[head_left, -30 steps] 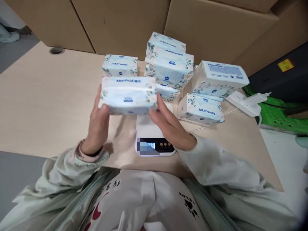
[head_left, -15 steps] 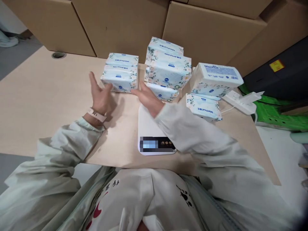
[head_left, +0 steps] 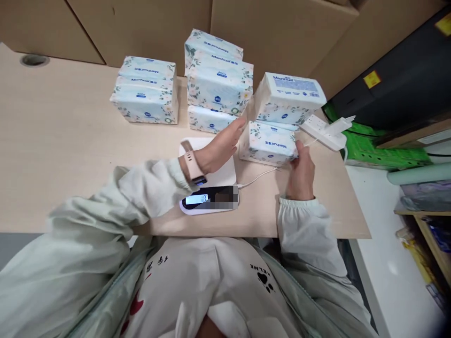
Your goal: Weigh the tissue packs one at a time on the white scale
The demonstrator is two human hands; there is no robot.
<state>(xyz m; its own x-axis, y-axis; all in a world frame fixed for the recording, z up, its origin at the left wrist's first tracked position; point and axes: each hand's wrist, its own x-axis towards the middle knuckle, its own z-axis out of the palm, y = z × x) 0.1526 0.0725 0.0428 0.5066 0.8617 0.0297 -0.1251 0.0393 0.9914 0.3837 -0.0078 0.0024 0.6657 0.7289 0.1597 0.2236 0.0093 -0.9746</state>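
Observation:
My left hand [head_left: 221, 148] reaches across the white kitchen scale [head_left: 225, 173], its fingers stretched out beside the left end of a floral tissue pack [head_left: 269, 143]. Whether its fingertips touch the pack I cannot tell. At the pack's right end is my right hand [head_left: 302, 171], fingers against the corner and not closed round it. This pack lies in front of another tissue pack [head_left: 291, 96], which is stacked higher behind it. The scale's display [head_left: 197, 199] is lit, and my left forearm covers part of the scale.
A taller stack of tissue packs [head_left: 220, 84] stands at the back middle, and a smaller group [head_left: 144, 94] is left of it. Cardboard boxes [head_left: 264, 37] line the back. A power strip [head_left: 324, 131] lies at the right, with a white cable [head_left: 259, 176] near the scale.
Both hands have left the left-hand tissue packs and moved right, to either end of the front right pack. The view has shifted right. More of the scale shows.

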